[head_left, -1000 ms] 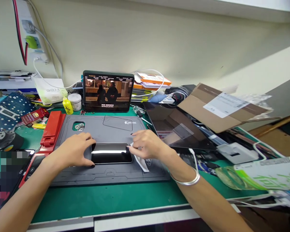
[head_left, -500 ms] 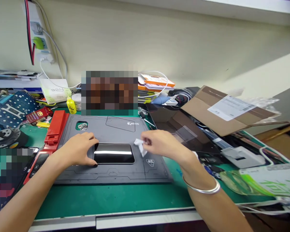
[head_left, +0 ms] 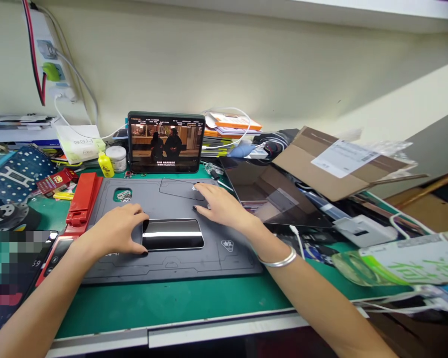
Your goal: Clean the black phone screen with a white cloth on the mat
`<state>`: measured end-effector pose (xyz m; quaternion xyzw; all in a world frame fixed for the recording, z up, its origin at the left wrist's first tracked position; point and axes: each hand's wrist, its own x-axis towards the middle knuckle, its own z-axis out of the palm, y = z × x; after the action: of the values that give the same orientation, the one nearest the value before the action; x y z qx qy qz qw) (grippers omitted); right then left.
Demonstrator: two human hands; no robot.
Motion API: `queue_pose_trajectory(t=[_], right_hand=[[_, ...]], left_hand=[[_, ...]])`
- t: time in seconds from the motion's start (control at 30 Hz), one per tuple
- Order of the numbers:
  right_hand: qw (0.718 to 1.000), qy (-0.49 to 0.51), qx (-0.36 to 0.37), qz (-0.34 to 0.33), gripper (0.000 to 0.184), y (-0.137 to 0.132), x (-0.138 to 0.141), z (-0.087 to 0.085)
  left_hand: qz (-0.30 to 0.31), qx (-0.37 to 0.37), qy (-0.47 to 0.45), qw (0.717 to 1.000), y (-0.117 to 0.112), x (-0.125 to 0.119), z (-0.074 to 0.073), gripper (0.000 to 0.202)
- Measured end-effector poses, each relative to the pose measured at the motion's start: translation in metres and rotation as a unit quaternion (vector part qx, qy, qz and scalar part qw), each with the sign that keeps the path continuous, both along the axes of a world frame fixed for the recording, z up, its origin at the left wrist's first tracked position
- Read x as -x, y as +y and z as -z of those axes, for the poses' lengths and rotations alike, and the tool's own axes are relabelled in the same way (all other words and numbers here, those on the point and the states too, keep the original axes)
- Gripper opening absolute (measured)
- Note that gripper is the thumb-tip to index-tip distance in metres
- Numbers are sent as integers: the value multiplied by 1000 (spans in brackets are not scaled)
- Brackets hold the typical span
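A smartphone [head_left: 172, 234] with a glossy dark screen lies flat on a grey work mat [head_left: 209, 266]. My left hand [head_left: 125, 231] grips its left end, thumb at the near edge and fingers at the far edge. Farther back on the mat is a clear thin-rimmed sheet [head_left: 177, 189] that looks like a screen protector. Over its right end, my right hand [head_left: 220, 204] has thumb and fingers spread apart. I cannot tell whether the fingertips touch the sheet. No white wipe shows in the right hand.
A tablet [head_left: 166, 141] playing a video stands behind the mat. A red folding tool [head_left: 84, 201] lies left, near a yellow bottle [head_left: 105, 164] and a white jar [head_left: 116, 159]. A large dark glass panel [head_left: 272, 194] and an open cardboard box [head_left: 324, 159] are right.
My right hand has moved back and left from beside the phone to the clear sheet. The white wipe it held is out of sight. My left hand stays on the phone.
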<state>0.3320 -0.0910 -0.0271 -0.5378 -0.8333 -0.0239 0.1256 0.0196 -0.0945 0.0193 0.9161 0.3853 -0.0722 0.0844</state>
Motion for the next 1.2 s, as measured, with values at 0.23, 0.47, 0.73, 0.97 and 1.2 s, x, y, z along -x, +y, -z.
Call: queue_pose_trajectory(t=[0.23,0.47,0.73,0.97,1.2], right_hand=[[999,-18,40,-22,54,30,-6,1],[996,-54,62,-19,41,40,-6,-2],[996,-47,80,-13,40,47,2,-16],[997,65,47,-8,44,64,-11,-17],[986,143,-6,-83,38,6,-8,-19]], left_hand=[[7,-2,-5,1000,-1,-1,-1,62],[1,-2,2,1000,-1,-1,-1,60],[4,-7,8,1000,0,-2,-1,61],[10,-16,-5,1000,-1,0,1,61],[-35,12,-34,999,-2,3,1,90]])
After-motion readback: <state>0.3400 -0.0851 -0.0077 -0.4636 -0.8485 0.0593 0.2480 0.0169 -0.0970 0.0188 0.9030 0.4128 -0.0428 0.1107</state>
